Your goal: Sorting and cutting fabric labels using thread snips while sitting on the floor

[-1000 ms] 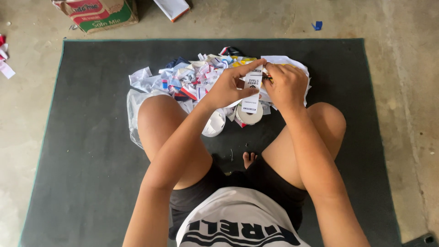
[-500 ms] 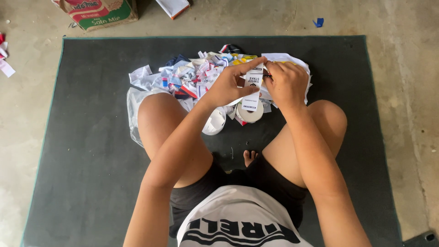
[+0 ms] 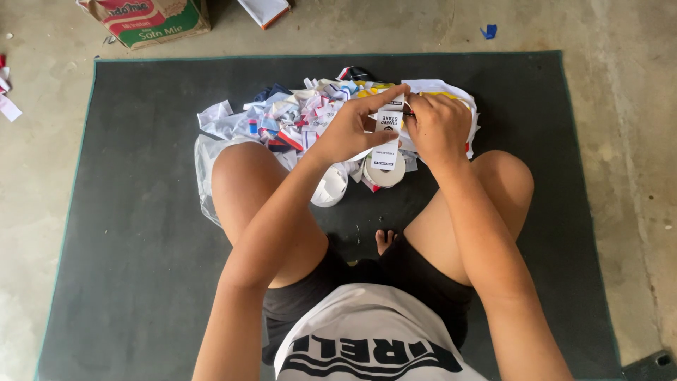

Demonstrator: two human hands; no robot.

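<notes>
Both hands are meeting over a narrow white paper label (image 3: 387, 137) with dark print, which is hanging upright between them above the far middle of the mat. The left hand (image 3: 350, 128) is pinching the label's left edge, thumb in front and forefinger stretched along its top, so its grip is closed on the paper. The right hand (image 3: 438, 125) is curled tight at the label's upper right corner, fingertips pressing on it there – whether it is also gripping something small and dark at that spot is too fine to tell. Just below the label a white roll of tape (image 3: 384, 171) is lying on the mat, partly hidden by the paper. Behind and to the left of the hands a heap of paper scraps (image 3: 296, 116) – white, red, blue and yellow – is spreading over a clear plastic bag (image 3: 204, 176), which is trailing out beside the person's left knee. The person is sitting cross-legged on a dark grey mat (image 3: 141, 268) laid on concrete floor. At the far left a cardboard box (image 3: 151, 21) is standing off the mat, with a small blue scrap (image 3: 489, 31) lying at the far right
</notes>
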